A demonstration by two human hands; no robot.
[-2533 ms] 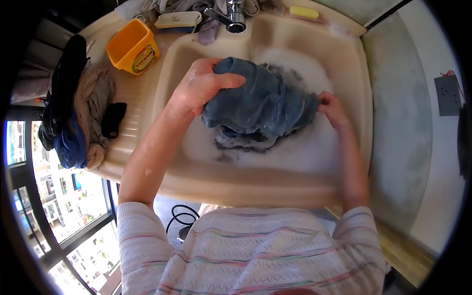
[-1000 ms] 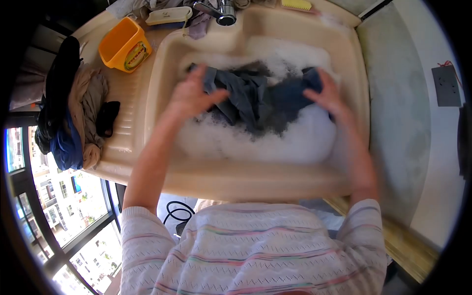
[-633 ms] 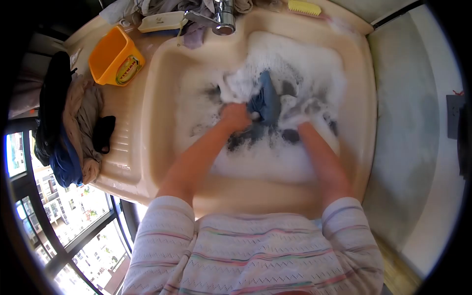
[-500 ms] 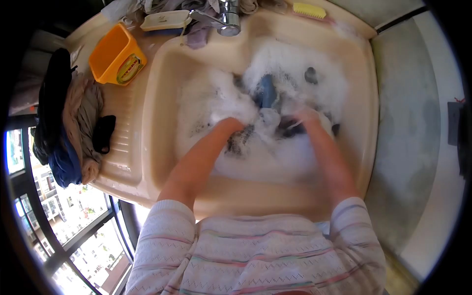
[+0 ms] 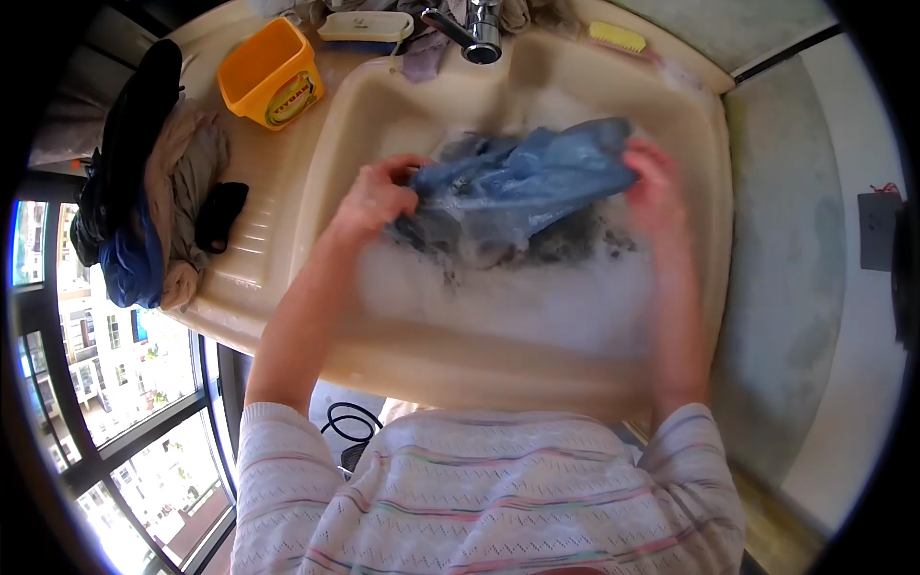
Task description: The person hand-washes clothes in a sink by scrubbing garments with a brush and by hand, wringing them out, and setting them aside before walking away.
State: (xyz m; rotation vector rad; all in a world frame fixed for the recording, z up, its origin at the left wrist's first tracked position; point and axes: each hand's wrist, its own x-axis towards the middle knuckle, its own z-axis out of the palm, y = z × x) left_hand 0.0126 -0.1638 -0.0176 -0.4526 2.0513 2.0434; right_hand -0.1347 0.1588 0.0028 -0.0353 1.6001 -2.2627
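A wet blue garment [image 5: 537,177] is stretched between my two hands above the suds; its exact kind I cannot make out. My left hand [image 5: 379,196] grips its left end, fingers closed on the cloth. At the opposite end my right hand [image 5: 655,182], somewhat blurred, pinches the cloth's edge. Underneath, dark wet cloth [image 5: 565,240] shows through the white foam [image 5: 508,307] in the beige sink [image 5: 321,182]. Part of that dark cloth is hidden by the blue garment and the foam.
A chrome faucet [image 5: 479,38] overhangs the sink's back edge. On the left ledge stand an orange tub [image 5: 273,77] and a heap of clothes [image 5: 172,192], with a black cloth piece [image 5: 222,216] beside it. A yellow brush [image 5: 617,36] and a soap dish [image 5: 366,26] lie along the back.
Both hands have come up out of the foam and spread apart. The blue garment, mostly under suds before, is now lifted and stretched between them. The camera view has shifted slightly.
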